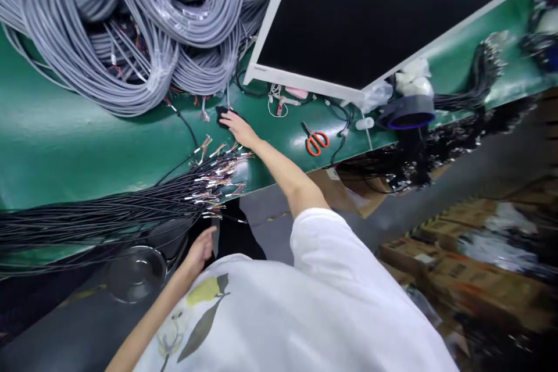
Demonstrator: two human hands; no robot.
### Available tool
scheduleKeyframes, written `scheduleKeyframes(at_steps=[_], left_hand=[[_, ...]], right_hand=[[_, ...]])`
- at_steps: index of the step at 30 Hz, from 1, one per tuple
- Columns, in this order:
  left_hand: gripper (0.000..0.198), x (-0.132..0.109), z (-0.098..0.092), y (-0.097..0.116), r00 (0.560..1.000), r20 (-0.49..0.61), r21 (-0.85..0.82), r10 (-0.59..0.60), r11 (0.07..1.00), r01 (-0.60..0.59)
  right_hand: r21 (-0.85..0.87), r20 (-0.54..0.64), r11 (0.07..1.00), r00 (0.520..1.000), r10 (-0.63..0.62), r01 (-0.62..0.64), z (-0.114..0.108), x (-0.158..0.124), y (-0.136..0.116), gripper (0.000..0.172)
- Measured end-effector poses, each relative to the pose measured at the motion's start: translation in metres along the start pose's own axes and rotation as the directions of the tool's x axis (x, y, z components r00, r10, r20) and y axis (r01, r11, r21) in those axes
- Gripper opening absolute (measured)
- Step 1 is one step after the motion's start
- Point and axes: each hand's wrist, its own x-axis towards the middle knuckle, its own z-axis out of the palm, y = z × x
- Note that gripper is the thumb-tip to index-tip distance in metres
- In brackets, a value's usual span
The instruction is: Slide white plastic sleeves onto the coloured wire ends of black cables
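My right hand [238,128] reaches over the green tabletop, its fingers stretched out and lying on a small dark black thing [222,114] whose kind I cannot make out. Just below that hand, a thick bundle of black cables [108,209] ends in stripped, many-coloured wires with white tags. My left hand [201,250] hangs lower, below the table edge and near the bundle's wire ends. Its fingers are mostly curled, with one pointing forward; whatever they may hold is hidden.
Large coils of grey cable [143,64] are heaped at the back left. A white-framed monitor [370,17] stands at the back. Orange-handled scissors [315,142] and a dark ring-shaped thing [410,112] lie to the right. A round stool [137,273] and cardboard boxes [479,267] are on the floor.
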Motion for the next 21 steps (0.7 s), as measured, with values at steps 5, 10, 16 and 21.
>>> scheduleKeyframes(at_steps=[5,10,16,21], left_hand=[[0.034,0.028,0.049,0.03,0.978,-0.066,-0.088,0.199,0.975,-0.204],[0.04,0.02,0.081,0.069,0.917,-0.147,-0.089,0.37,0.919,-0.385],[0.035,0.024,0.118,0.136,0.797,-0.205,-0.051,0.568,0.807,-0.588],[0.011,0.013,0.131,0.181,0.683,-0.174,0.014,0.71,0.695,-0.719]], right_hand=[[0.012,-0.001,0.999,1.0,0.03,-0.03,-0.008,-0.086,0.018,0.048],[0.159,0.25,0.982,0.958,-0.141,0.103,0.003,-0.235,-0.003,0.041],[0.097,-0.054,0.995,0.998,-0.027,0.032,-0.055,-0.164,0.064,0.052],[-0.058,-0.101,0.996,0.993,0.06,-0.066,-0.008,-0.104,0.048,0.057]])
